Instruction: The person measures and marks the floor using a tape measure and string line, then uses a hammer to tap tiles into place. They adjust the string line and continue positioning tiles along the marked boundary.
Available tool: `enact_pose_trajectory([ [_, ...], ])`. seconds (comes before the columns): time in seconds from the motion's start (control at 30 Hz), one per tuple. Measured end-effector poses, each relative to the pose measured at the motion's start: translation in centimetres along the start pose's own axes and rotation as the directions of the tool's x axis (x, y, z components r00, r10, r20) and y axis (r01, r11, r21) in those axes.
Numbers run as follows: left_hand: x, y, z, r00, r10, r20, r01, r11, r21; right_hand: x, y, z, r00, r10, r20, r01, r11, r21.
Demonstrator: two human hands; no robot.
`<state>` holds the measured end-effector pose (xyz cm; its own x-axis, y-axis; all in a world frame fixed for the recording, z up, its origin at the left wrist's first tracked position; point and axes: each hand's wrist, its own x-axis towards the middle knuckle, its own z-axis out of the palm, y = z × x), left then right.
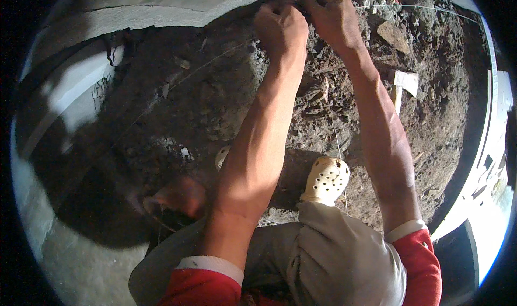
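Left hand (283,28) and right hand (333,20) are curled, whether clamped on anything cannot be told; white string (398,5) could be snagged on rubble (436,109) if slackened.

I observe one thin, pale string (401,5), running rightward from beside my right hand (334,18) across the rough, stony soil (441,80) in a shallow curve. Its end at my curled fingers is not discernible.
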<state>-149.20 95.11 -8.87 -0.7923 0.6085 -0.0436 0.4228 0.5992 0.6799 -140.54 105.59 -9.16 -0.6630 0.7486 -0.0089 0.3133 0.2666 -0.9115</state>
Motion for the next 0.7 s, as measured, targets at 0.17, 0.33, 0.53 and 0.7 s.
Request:
enact_pose_trajectory([
  [0.17, 0.0, -0.3, 1.1, 0.989, -0.147, 0.002, 0.146, 0.982, -0.121, 0.0, 0.5, 0.8, 0.988, -0.114, -0.102, 0.109, 0.993, -0.047],
  [0.33, -0.2, 0.3, 2.5, 0.962, -0.265, -0.070, 0.217, 0.891, -0.398, -0.2, 0.5, 0.8, 0.998, -0.046, -0.052, 0.043, 0.997, -0.059],
  [0.53, -0.2, 0.5, 2.7, 0.966, -0.242, -0.092, 0.197, 0.917, -0.347, -0.3, 0.5, 0.9, 1.000, -0.006, -0.019, 0.006, 1.000, 0.013],
  [0.7, -0.2, 0.9, 3.1, 0.959, -0.267, -0.096, 0.223, 0.918, -0.327, -0.3, 0.6, 1.1, 0.999, -0.033, -0.043, 0.035, 0.999, 0.040],
])
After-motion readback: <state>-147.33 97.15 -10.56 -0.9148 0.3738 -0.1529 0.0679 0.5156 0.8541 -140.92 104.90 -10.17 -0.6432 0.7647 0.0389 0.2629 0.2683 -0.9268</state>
